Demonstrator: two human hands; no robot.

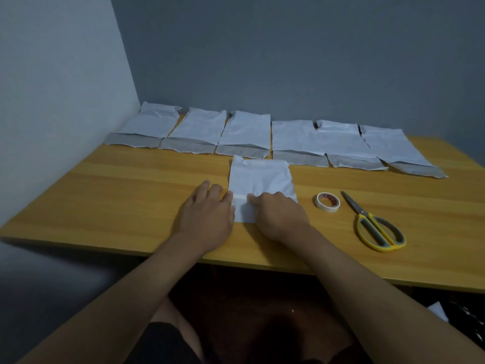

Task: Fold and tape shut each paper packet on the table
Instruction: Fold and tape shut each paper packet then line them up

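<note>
Both hands [207, 214] [278, 214] press the folded packet [259, 179] between them.

bench [118, 206]: wooden
packet [259, 179]: under both hands
six packets [246, 132]: row beyond hands
tape roll [328, 202], scissors [375, 224]: right of hands

yellow-handled scissors [372, 224] lie closed on wooden tabletop [118, 200], right side, blades pointing away. grey wall [288, 61] behind, lighter wall [52, 101] at left.
</note>
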